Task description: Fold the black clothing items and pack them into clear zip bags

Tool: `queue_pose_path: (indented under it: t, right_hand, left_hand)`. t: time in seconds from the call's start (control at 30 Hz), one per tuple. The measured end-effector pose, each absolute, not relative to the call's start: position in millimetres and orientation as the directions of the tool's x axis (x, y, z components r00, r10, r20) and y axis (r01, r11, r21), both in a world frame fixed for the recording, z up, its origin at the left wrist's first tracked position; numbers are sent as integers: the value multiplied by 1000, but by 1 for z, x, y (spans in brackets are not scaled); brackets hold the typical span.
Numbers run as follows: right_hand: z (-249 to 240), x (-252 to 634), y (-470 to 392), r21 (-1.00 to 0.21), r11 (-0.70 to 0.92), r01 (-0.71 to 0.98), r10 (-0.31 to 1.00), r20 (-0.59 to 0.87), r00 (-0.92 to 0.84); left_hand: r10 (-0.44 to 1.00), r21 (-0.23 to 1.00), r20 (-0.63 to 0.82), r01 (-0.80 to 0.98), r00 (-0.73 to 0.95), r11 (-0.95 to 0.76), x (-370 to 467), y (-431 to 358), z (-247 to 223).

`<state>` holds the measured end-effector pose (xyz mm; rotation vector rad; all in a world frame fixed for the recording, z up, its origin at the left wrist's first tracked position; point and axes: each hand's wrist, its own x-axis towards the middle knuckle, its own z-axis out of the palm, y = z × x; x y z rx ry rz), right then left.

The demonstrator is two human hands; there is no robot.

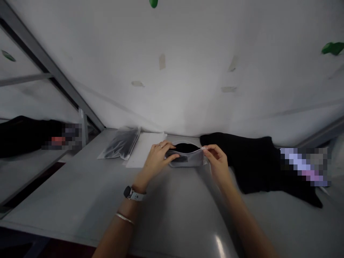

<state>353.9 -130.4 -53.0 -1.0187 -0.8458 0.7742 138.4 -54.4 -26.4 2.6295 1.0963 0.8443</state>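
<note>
A frosted zip bag (192,159) with black cloth (187,147) inside rests on the grey table (107,200), its mouth gaping toward the wall. My left hand (158,156) holds the bag's left end, with the thumb on the near side and the fingers at the opening. At the right end of the zip, my right hand (217,159) pinches the corner or slider between thumb and fingers; which one is too small to tell. A watch and a bangle are on my left wrist.
Left of my hands lie a filled zip bag (120,143) and white sheets (145,143). Black cloth (249,161) spreads at the right, beside a blurred-out item (306,166). Behind stands a white wall (193,71); a metal frame (48,64) and another table are at the left.
</note>
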Motion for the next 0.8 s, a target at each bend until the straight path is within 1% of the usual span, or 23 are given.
queue_pose_path:
  t: [0.1,0.2,0.37,0.53,0.6,0.67,0.73,0.8]
  right_hand:
    - [-53,357,-130,-931,324,-166,868,223,444]
    - [-52,360,-131,-928,325,-181,881,227,415]
    - [-49,365,-133,-932,290,-219,922,210,326]
    - [-47,366,-135,-940,293,-178,933,240,267]
    - [-46,363,-135,-938,306,-162,927,255,277]
    - [-45,360,-135,-937,317,-148,918,264,296]
    - [-43,356,-136,-938,319,-136,917,270,293]
    - [-41,354,-136,-938,321,-132,922,278,268]
  left_hand:
    - [663,441,495,495,561,-749,133,-49,-27]
    - [640,456,555,449,531,-768,133,-50,-28]
    - [639,429,597,479,486,-766,140,-58,-28]
    - [674,444,613,526,412,-725,138,-57,-24]
    - [669,412,625,558,402,-720,140,-60,-18]
    - [629,348,647,568,431,-746,148,-67,-11]
    - [573,290,655,537,493,-792,162,-78,-5]
    - [527,262,639,486,561,-834,179,-88,-1]
